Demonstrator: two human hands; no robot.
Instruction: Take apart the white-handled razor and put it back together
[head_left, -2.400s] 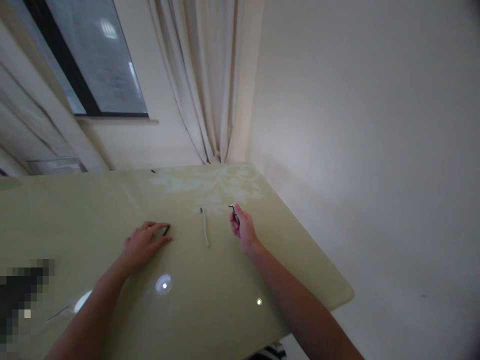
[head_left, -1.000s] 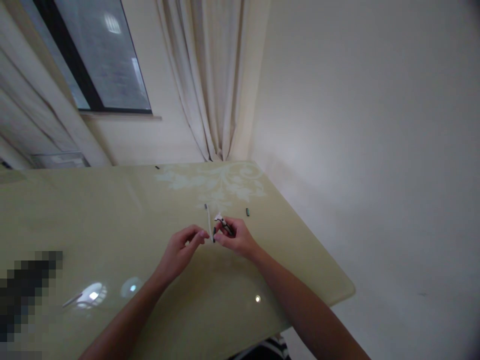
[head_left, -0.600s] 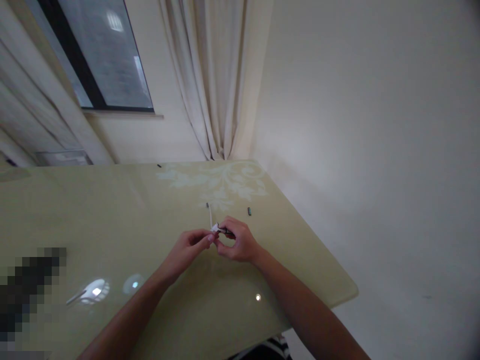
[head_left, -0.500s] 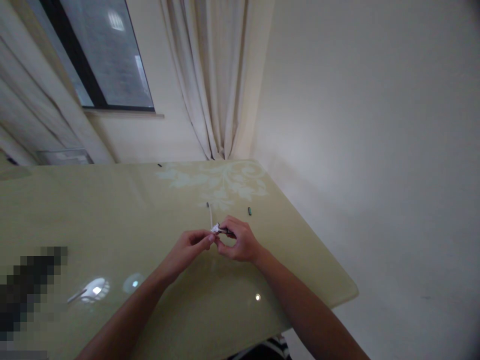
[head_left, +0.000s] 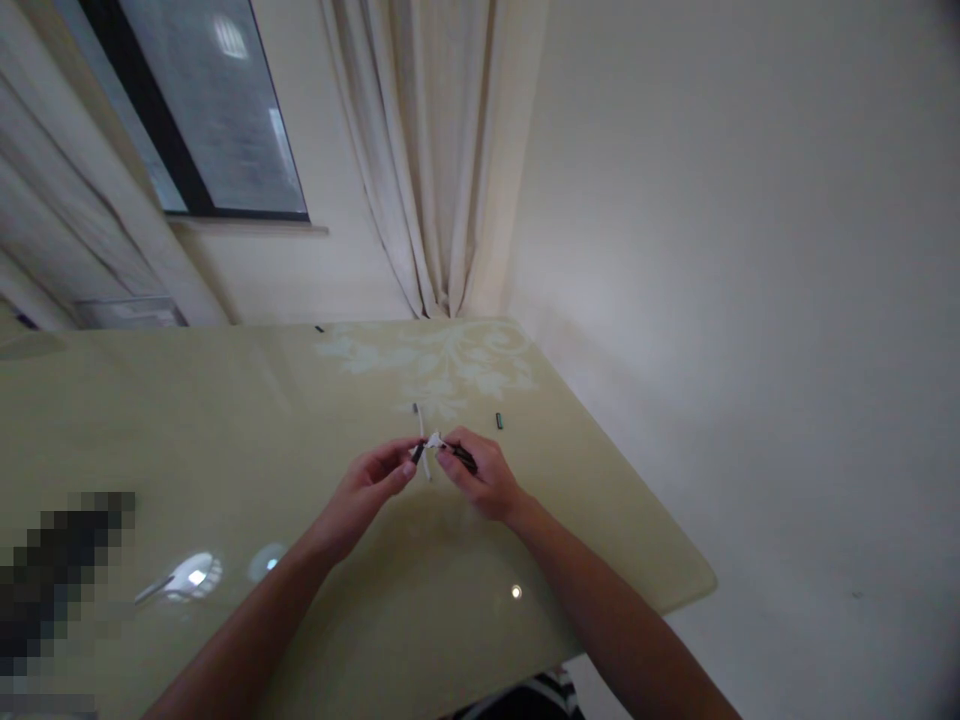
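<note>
L hand (head_left: 369, 482): blk pc (head_left: 418, 453); R hand (head_left: 486, 478): tool (head_left: 465, 458); too sml to read

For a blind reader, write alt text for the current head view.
Close together above a pale green table, the left hand pinches a small dark piece and the right hand grips a dark tool with a pale tip. A thin white stick and a black bar lie on the table; beyond are curtains and a window.
</note>
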